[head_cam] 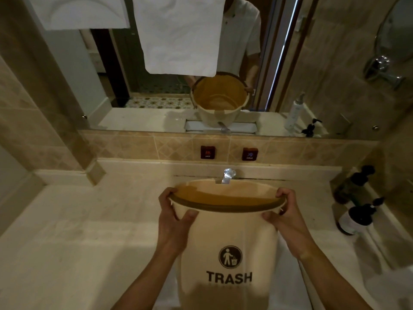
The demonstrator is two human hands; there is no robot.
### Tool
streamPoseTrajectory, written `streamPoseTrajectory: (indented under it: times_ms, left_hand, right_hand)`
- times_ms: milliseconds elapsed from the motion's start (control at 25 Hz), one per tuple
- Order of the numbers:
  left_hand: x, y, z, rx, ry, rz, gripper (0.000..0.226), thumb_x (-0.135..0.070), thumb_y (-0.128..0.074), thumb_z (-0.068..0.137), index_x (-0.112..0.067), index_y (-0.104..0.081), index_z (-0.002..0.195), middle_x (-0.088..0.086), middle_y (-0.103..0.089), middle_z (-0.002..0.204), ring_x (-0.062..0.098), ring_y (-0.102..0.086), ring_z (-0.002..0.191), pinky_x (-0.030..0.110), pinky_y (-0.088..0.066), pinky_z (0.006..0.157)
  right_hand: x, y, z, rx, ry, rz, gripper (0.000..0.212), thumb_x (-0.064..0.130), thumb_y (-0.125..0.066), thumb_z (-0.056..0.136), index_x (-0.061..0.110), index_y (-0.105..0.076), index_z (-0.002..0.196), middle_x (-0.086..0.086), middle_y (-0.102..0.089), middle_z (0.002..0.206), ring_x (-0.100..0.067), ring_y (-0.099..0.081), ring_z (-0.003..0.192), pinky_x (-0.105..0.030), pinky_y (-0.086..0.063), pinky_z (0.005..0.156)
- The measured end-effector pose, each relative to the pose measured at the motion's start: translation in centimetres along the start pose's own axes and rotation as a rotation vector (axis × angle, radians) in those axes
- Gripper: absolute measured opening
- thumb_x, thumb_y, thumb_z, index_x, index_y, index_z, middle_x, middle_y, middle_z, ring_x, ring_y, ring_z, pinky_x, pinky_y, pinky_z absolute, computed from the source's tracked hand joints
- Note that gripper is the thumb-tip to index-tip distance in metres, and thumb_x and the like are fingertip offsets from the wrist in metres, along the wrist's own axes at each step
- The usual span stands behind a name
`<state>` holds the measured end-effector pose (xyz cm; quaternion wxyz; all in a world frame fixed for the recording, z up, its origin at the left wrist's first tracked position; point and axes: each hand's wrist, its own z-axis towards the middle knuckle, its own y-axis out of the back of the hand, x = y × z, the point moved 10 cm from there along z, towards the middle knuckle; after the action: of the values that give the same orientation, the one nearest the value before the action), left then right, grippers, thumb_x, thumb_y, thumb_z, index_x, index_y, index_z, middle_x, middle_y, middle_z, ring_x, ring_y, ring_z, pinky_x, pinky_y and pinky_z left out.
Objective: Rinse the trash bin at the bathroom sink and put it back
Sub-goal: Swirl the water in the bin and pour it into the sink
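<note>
Now w/ both hands, left [173, 217] & right [285, 214], clamped on the bin [228, 242] rim, keep it tilted under the tap [226, 175] (mouth toward spout).

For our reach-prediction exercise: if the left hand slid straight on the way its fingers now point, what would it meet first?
The left hand grips the trash bin rim, fingers pointing inward over it. Going on, it would probably meet the bin's inner wall first; depth is uncertain.

Matt plastic bin [225, 238], glossy counter [89, 220]
</note>
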<state>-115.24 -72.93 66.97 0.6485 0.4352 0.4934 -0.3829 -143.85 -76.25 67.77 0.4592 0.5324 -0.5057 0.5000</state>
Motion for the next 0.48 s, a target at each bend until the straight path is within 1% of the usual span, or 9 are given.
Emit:
streamPoseTrajectory:
  times_ms: [40, 80, 160, 200, 240, 320, 360, 440, 480]
  left_hand:
    - [0.3, -0.3, -0.3, 0.007, 0.016, 0.009, 0.066, -0.076, -0.063, 0.055, -0.066, -0.028, 0.111, 0.005, -0.061, 0.113, 0.025, -0.065, 0.094, 0.028, -0.055, 0.064]
    - [0.5, 0.1, -0.8, 0.003, 0.022, 0.019, 0.068, -0.080, -0.062, 0.054, -0.067, -0.028, 0.111, 0.005, -0.060, 0.114, 0.026, -0.064, 0.094, 0.031, -0.055, 0.065]
    - [0.5, 1.9, -1.0, -0.021, 0.007, 0.049, 0.071, -0.087, -0.058, 0.054, -0.065, -0.027, 0.113, -0.003, -0.058, 0.118, 0.024, -0.062, 0.100, 0.039, -0.056, 0.076]
    - [0.4, 2.8, -0.8, -0.028, 0.001, 0.032, 0.070, -0.085, -0.060, 0.056, -0.064, -0.028, 0.114, -0.008, -0.057, 0.119, 0.023, -0.061, 0.103, 0.041, -0.055, 0.081]
    - [0.4, 3.4, -0.3, -0.031, 0.001, 0.008, 0.067, -0.079, -0.063, 0.058, -0.064, -0.029, 0.114, -0.009, -0.056, 0.119, 0.022, -0.061, 0.103, 0.038, -0.055, 0.081]
    - [0.3, 3.1, 0.9, -0.015, -0.001, -0.012, 0.061, -0.066, -0.064, 0.062, -0.064, -0.030, 0.112, -0.003, -0.059, 0.114, 0.023, -0.064, 0.096, 0.030, -0.057, 0.068]
    - [0.5, 2.2, 1.3, 0.002, 0.003, -0.013, 0.060, -0.063, -0.064, 0.063, -0.063, -0.030, 0.113, 0.002, -0.060, 0.111, 0.026, -0.065, 0.092, 0.031, -0.057, 0.064]
    - [1.4, 0.5, 1.1, 0.035, 0.021, -0.016, 0.063, -0.061, -0.064, 0.064, -0.059, -0.030, 0.117, 0.007, -0.062, 0.113, 0.029, -0.065, 0.094, 0.041, -0.059, 0.069]
    - [1.9, 0.2, 0.7, 0.049, 0.034, -0.017, 0.065, -0.060, -0.064, 0.064, -0.058, -0.030, 0.119, 0.006, -0.061, 0.115, 0.028, -0.065, 0.096, 0.043, -0.058, 0.072]
  right_hand:
    - [-0.3, 0.3, -0.1, -0.008, -0.009, -0.008, 0.059, 0.035, -0.078, 0.044, 0.042, -0.046, 0.093, -0.003, -0.053, 0.105, -0.021, -0.054, 0.095, -0.037, -0.051, 0.076]
    - [-0.7, 0.1, -0.3, -0.002, -0.014, -0.024, 0.058, 0.036, -0.077, 0.044, 0.042, -0.046, 0.092, -0.003, -0.053, 0.102, -0.019, -0.053, 0.091, -0.031, -0.049, 0.070]
    - [-1.0, -1.8, -0.6, 0.035, -0.004, -0.026, 0.064, 0.036, -0.076, 0.044, 0.036, -0.043, 0.098, -0.003, -0.051, 0.098, -0.014, -0.051, 0.083, -0.018, -0.047, 0.060]
    - [-1.0, -2.9, -0.6, 0.050, 0.004, -0.016, 0.066, 0.035, -0.076, 0.044, 0.031, -0.042, 0.101, -0.002, -0.051, 0.098, -0.013, -0.051, 0.081, -0.014, -0.046, 0.057]
    - [-0.7, -3.6, -0.5, 0.057, 0.014, -0.011, 0.067, 0.035, -0.075, 0.043, 0.029, -0.041, 0.101, -0.002, -0.051, 0.098, -0.012, -0.051, 0.081, -0.012, -0.046, 0.055]
    - [0.1, -3.6, 0.0, 0.041, 0.021, 0.001, 0.067, 0.034, -0.076, 0.044, 0.029, -0.041, 0.101, -0.001, -0.052, 0.100, -0.013, -0.052, 0.083, -0.014, -0.047, 0.058]
    - [0.2, -2.8, 0.3, 0.020, 0.017, 0.004, 0.066, 0.034, -0.077, 0.044, 0.032, -0.041, 0.099, -0.001, -0.052, 0.101, -0.015, -0.053, 0.086, -0.019, -0.049, 0.061]
    - [-0.2, -1.0, 0.4, -0.032, -0.001, 0.006, 0.060, 0.032, -0.078, 0.044, 0.039, -0.046, 0.094, -0.004, -0.053, 0.101, -0.020, -0.054, 0.090, -0.034, -0.051, 0.070]
    - [-0.6, -0.5, 0.2, -0.054, -0.015, 0.000, 0.057, 0.032, -0.078, 0.043, 0.042, -0.047, 0.091, -0.005, -0.054, 0.100, -0.022, -0.054, 0.089, -0.037, -0.050, 0.070]
